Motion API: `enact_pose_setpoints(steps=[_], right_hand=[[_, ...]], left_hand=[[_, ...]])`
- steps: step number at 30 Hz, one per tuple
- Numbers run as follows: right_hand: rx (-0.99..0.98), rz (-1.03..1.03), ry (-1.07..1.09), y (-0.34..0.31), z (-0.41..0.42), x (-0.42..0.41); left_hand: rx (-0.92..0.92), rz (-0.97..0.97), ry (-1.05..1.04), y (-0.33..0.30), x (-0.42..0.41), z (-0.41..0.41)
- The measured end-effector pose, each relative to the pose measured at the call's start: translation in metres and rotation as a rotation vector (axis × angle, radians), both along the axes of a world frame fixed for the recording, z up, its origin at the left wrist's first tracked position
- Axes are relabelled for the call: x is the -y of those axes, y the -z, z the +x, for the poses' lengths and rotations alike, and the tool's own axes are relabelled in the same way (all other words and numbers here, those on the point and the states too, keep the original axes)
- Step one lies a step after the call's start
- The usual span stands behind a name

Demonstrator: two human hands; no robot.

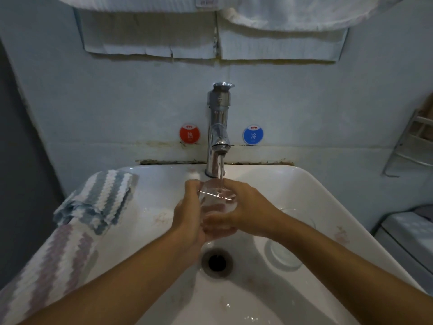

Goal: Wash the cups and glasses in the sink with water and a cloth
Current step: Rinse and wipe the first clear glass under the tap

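A clear glass [216, 200] is held under the running chrome tap [218, 127], with the water stream falling into its mouth. My left hand [189, 214] grips its left side, fingers curled round it. My right hand [243, 209] holds its right side and cups it from below. Both hands are above the drain [217, 262] of the white sink [316, 195]. A second clear glass [284, 250] stands in the basin to the right, partly hidden by my right forearm. A blue-and-white striped cloth [103, 200] lies on the sink's left rim.
A purple-and-white striped cloth [46, 270] hangs over the front-left rim. Red [189, 134] and blue [252, 135] round stickers flank the tap on the wall. A metal rack [407, 146] is on the right wall. Towels [281, 12] hang above.
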State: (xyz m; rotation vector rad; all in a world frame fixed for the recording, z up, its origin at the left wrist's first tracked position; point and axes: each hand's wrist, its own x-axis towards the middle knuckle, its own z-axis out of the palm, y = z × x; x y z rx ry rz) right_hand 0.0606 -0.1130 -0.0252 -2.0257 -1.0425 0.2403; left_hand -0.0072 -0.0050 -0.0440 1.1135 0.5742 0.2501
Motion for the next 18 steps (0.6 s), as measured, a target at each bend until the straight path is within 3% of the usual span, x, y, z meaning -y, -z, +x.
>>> enact_pose_setpoints(steps=[10, 18], right_hand=[[-0.206, 0.048, -0.052, -0.01, 0.006, 0.006], [-0.171, -0.019, 0.058, -0.009, 0.002, 0.007]], left_hand=[[-0.006, 0.288, -0.009, -0.005, 0.007, -0.006], [-0.104, 0.168, -0.001, 0.0, 0.003, -0.004]])
